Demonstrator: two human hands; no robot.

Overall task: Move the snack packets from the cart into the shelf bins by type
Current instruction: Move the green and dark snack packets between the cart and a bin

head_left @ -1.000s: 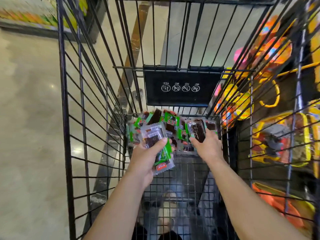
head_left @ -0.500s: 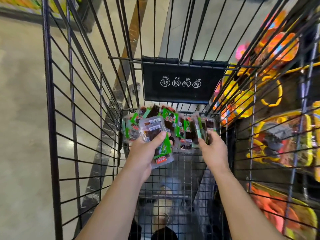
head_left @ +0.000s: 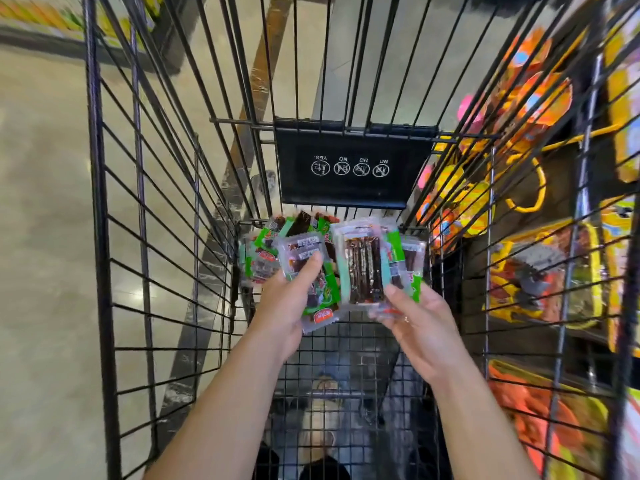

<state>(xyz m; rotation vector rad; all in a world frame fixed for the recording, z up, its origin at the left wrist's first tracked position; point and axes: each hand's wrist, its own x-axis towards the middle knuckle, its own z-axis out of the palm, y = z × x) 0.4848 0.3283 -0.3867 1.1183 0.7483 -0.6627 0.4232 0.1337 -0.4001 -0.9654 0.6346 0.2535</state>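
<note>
Head view: wire cart (head_left: 104, 237), centre frame, on glossy beige floor (head_left: 41, 202). Shelf goods (head_left: 540, 271) at right edge, blurred behind the wire. Left hand (head_left: 287, 306), thumb and fingers clamped on green packet (head_left: 301, 251). Right hand (head_left: 419, 323), fingers curled round clear packet (head_left: 362, 268) of dark sticks. Heap of packets (head_left: 263, 258) at cart's far end, mostly hidden behind both. Labels unreadable.

Cart walls (head_left: 99, 237) are closing off both sides; a black placard (head_left: 349, 164) is blocking the far end. The top is standing open. Packets (head_left: 259, 261) are crowding the far floor.
</note>
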